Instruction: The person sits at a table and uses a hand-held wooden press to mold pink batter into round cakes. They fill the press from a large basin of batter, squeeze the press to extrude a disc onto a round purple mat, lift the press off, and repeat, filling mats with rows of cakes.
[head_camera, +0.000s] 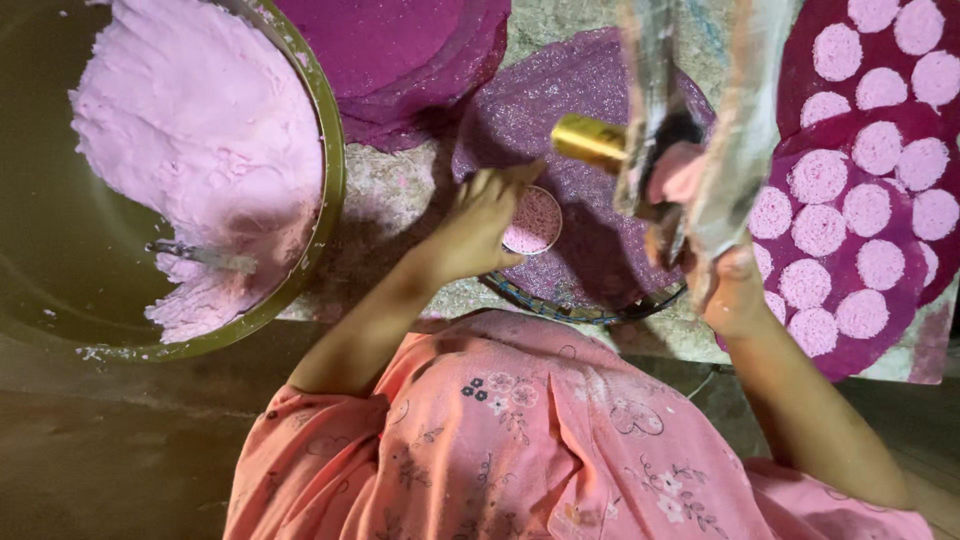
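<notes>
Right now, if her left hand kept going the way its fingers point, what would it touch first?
The left hand points up and right; its fingertips already seem to rest on the small pink disc. Beyond that lies the purple mat. Depth is hard to judge.

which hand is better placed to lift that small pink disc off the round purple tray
Left, most likely. The left hand already has its fingers at the pink disc on the purple tray. The right hand is occupied gripping a clear plastic bag.
</notes>
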